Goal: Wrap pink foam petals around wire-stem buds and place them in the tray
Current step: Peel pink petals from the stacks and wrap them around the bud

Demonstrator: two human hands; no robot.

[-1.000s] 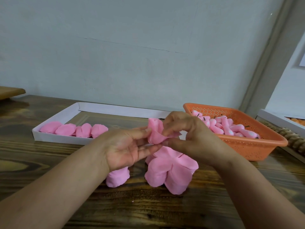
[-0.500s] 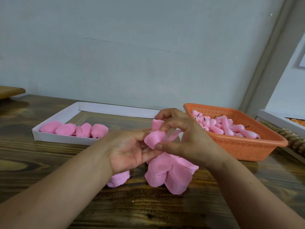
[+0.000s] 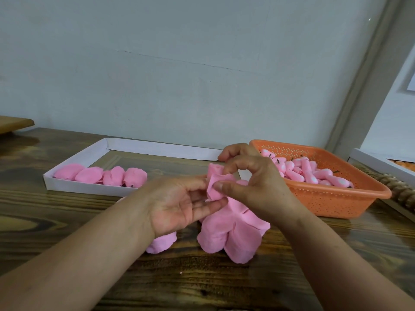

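My left hand (image 3: 179, 205) lay palm-up above the wooden table (image 3: 67, 221), thumb and fingers curled lightly against a pink foam petal (image 3: 216, 187) and supporting it from the left. My right hand (image 3: 253, 187) pinched the same petal from the right, thumb pressed on its front face, index finger arched over the top. The petal was folded around a bud (image 3: 214, 170) whose rounded pink tip showed just above the fold; its wire stem could not be seen.

Positions relative to the petal in hand:
- Directly below, resting on the table: a flat cluster of joined pink petals (image 3: 233, 234), partly covered by my right hand.
- Below and to the left, under my left wrist: one loose pink piece (image 3: 161, 243).
- To the left and farther back: a white tray (image 3: 89, 187) holding a row of finished wrapped buds (image 3: 101, 175) along its near wall.
- To the right: an orange perforated basket (image 3: 332, 198) filled with unwrapped buds (image 3: 307, 173), several with dark wire ends visible.
- Far right, beyond the basket: the edge of a second white tray (image 3: 377, 163)
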